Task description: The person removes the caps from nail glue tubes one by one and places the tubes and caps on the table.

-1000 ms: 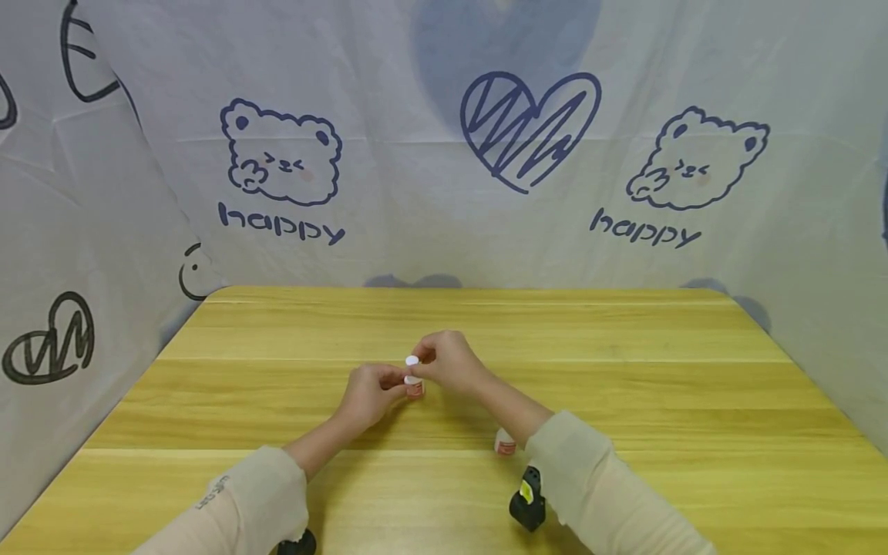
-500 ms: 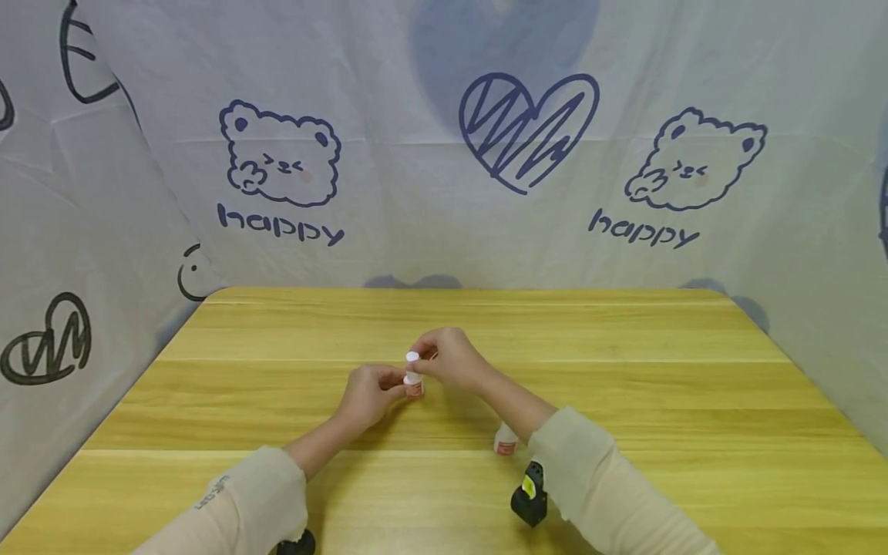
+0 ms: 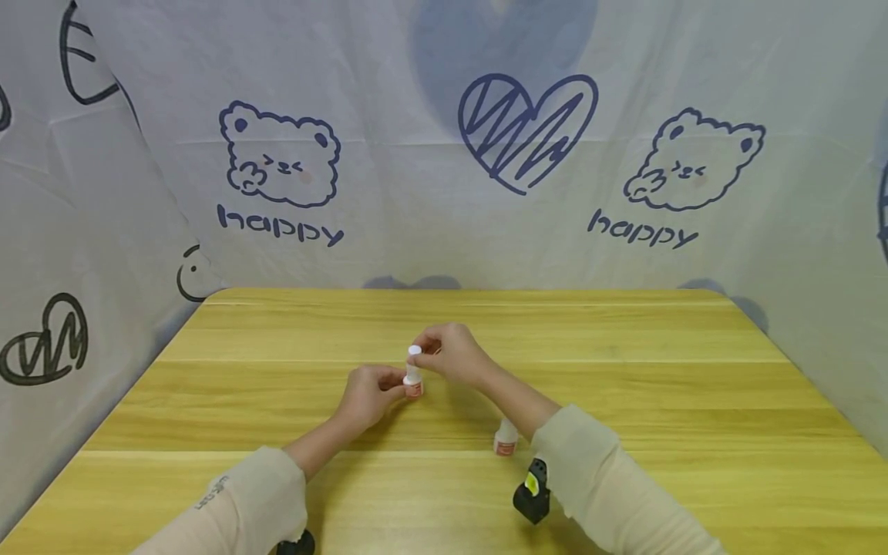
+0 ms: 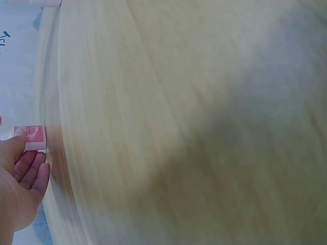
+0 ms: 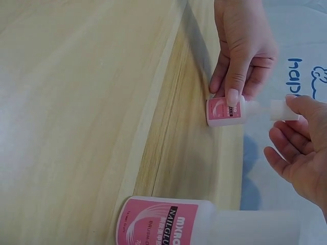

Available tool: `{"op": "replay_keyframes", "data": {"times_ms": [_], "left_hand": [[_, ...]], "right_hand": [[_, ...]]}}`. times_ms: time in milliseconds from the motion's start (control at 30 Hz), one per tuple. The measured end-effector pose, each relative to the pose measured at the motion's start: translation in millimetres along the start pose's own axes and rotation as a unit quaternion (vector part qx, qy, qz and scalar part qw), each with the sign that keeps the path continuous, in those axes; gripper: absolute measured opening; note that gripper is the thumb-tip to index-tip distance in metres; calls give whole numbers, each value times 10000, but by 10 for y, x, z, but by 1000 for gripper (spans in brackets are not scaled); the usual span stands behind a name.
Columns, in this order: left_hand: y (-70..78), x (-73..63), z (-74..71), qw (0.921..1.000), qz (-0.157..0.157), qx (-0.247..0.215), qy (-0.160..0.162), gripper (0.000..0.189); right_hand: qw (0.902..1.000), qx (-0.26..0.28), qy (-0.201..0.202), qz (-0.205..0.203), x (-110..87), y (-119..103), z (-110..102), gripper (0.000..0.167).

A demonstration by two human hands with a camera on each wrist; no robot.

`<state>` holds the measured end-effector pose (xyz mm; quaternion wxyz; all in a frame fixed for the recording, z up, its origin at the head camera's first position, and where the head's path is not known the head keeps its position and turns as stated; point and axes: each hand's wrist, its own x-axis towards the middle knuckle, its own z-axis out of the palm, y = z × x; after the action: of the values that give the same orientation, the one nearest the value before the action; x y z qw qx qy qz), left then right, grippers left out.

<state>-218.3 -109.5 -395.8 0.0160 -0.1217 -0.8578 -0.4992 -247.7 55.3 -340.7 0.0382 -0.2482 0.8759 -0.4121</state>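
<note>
My left hand pinches a small nail glue bottle, white with a pink label, upright on the table. Directly above it, my right hand holds the white cap between thumb and finger. A pale, narrow section shows between cap and bottle; whether it is neck or brush stem I cannot tell. In the left wrist view the same bottle's pink label shows beside my left thumb. A second, capped nail glue bottle stands near my right forearm, its top partly hidden in the head view.
The wooden table extends around both hands. Behind it hangs a white cloth with bear and heart drawings. A black wrist camera sits under the right sleeve, close to the second bottle.
My right hand has risen slightly with the cap, widening the gap above the bottle. The left hand keeps the bottle in place.
</note>
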Motion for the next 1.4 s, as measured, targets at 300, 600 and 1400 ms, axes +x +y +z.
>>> {"op": "replay_keyframes", "data": {"times_ms": [300, 600, 1400], "left_hand": [[-8, 5, 1, 9999, -24, 69, 79, 14], [-15, 3, 21, 9997, -28, 151, 178, 13], [-7, 9, 22, 9997, -153, 117, 164, 13]], "right_hand": [[9997, 206, 26, 117, 0, -19, -32, 15], [9995, 197, 28, 235, 3, -28, -62, 16], [9995, 253, -50, 185, -15, 127, -160, 16]]}}
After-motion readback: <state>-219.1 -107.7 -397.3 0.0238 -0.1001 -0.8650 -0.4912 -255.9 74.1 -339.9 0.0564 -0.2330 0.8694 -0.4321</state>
